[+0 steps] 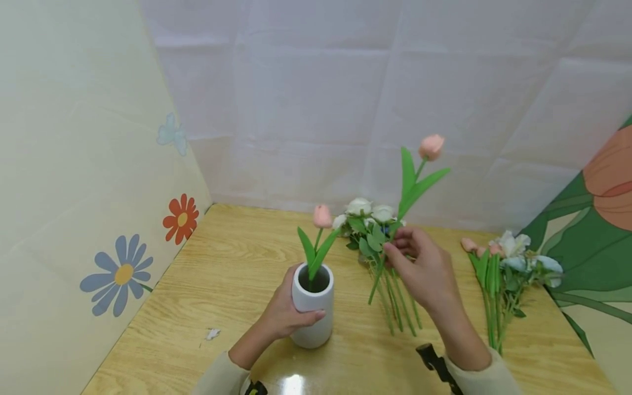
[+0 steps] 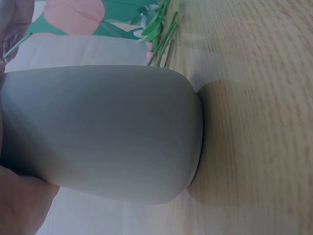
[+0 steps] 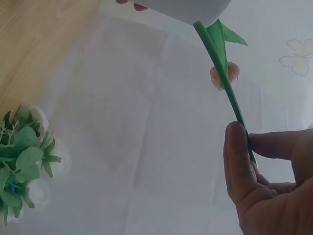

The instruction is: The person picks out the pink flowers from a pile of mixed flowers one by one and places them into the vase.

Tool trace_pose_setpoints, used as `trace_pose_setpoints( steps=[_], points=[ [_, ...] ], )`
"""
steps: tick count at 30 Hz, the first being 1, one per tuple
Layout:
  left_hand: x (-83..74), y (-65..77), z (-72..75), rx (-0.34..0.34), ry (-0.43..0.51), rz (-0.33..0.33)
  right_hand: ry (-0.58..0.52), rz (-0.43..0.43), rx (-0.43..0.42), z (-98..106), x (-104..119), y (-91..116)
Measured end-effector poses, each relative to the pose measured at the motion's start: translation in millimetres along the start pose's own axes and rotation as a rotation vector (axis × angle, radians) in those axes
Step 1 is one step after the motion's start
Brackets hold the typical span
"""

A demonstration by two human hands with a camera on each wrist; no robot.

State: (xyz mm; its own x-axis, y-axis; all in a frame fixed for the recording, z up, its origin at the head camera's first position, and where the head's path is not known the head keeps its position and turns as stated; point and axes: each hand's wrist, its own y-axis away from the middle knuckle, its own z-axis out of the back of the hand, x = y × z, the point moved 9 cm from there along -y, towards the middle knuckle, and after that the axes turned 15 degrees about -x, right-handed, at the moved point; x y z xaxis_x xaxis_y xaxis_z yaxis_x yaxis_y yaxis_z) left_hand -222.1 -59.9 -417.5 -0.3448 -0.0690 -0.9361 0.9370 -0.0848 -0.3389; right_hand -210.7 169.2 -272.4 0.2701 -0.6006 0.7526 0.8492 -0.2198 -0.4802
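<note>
My left hand (image 1: 281, 310) grips the white vase (image 1: 313, 329) around its side, thumb across the front. The vase stands upright on the table, and one pink tulip (image 1: 322, 216) with green leaves rises from its mouth. To the right, my right hand (image 1: 429, 269) pinches the stem of a second pink tulip (image 1: 432, 147) between thumb and fingers. This tulip is held tilted in the air, bloom up, its lower stem pointing down toward the vase side. In the right wrist view the green stem (image 3: 220, 63) overlaps the vase (image 3: 195, 6). The left wrist view shows the vase's lower body (image 2: 107, 132) close up.
Behind my right hand lies a bunch of white roses (image 1: 359, 207), stems toward me. Further right, another bunch holds pink tulips and pale flowers (image 1: 513, 244). A small white scrap (image 1: 213, 333) lies on the wooden table (image 1: 237, 247). Printed cloth walls border the table.
</note>
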Motion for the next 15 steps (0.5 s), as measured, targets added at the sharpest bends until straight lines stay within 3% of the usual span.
trace_pose_setpoints(
  steps=[6, 15],
  points=[
    [0.2, -0.7, 0.2, -0.003, -0.008, 0.001, -0.029, -0.009, 0.011, -6, 9, -2],
    [0.0, -0.4, 0.0, -0.006, -0.013, 0.002, -0.083, 0.06, -0.019, -11, 25, -5]
  ],
)
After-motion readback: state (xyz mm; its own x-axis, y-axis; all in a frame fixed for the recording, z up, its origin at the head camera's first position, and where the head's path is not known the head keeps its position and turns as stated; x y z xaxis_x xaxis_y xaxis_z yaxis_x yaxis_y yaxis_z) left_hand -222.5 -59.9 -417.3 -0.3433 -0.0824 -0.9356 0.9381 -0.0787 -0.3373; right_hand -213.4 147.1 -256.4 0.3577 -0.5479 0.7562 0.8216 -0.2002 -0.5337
